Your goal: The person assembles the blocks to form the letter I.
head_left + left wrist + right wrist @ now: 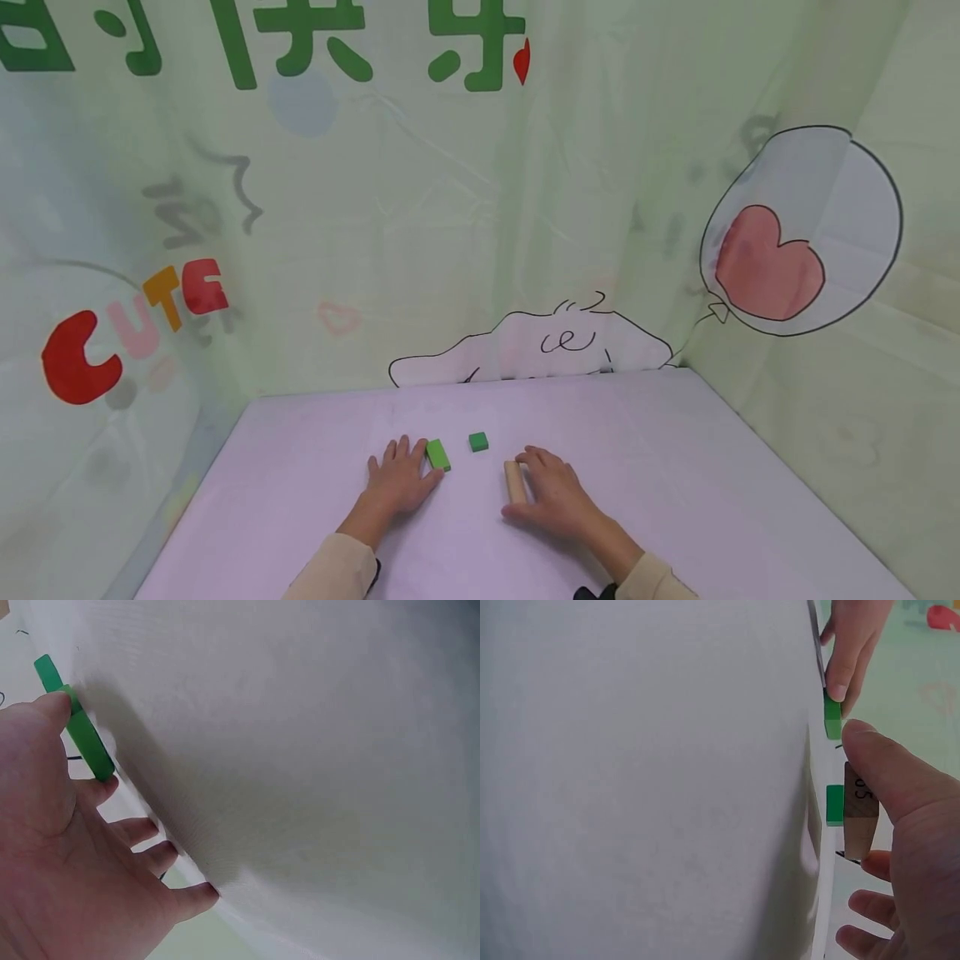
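My left hand (400, 483) pinches a light green rectangular block (438, 455) lengthwise, thumb at its near end and index finger at its far end. The other left fingers are spread, their tips down on the table. To the right, my right hand (557, 493) holds a plain wooden block (514, 482) between thumb and index finger, one at each end. Dark printed marks show on this wooden block (860, 787) in the right wrist view. A small dark green cube (478, 442) sits between the two hands, slightly farther away, touched by neither.
The pale lilac table (315, 450) reaches back to a hanging printed sheet (450, 250). More of the sheet, with a balloon drawing (802, 233), closes off the right side. Colourful letters (82, 358) mark the left side.
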Tool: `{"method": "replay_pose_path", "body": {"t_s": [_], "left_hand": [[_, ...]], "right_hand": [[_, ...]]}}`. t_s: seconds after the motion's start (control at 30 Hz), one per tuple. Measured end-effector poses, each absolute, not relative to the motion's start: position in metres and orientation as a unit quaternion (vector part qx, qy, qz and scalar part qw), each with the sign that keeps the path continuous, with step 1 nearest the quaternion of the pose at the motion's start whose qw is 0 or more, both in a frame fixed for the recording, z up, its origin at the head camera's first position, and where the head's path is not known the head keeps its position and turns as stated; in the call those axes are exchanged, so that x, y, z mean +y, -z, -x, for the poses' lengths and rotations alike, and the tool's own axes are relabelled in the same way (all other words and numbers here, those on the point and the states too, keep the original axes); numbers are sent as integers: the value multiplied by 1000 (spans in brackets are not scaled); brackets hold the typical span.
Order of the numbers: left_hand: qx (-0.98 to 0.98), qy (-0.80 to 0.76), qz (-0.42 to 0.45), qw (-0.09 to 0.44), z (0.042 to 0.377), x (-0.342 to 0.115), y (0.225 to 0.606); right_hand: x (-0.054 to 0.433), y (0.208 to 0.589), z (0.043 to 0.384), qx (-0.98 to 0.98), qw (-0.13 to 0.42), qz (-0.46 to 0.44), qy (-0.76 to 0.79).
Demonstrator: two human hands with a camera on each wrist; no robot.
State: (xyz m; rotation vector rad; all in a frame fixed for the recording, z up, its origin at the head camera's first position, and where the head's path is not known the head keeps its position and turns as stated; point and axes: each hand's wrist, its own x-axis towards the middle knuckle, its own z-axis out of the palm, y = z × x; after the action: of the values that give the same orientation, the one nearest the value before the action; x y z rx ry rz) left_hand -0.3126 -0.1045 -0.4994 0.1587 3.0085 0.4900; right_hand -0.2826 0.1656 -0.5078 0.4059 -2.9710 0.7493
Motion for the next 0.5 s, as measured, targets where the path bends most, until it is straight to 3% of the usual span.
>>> {"method": "replay_pose_path", "body": {"t_s": [0.5], "left_hand": [[984, -166, -50, 43, 314, -104, 501]], "right_hand": [[158, 510, 266, -953, 0, -163, -254]]}}
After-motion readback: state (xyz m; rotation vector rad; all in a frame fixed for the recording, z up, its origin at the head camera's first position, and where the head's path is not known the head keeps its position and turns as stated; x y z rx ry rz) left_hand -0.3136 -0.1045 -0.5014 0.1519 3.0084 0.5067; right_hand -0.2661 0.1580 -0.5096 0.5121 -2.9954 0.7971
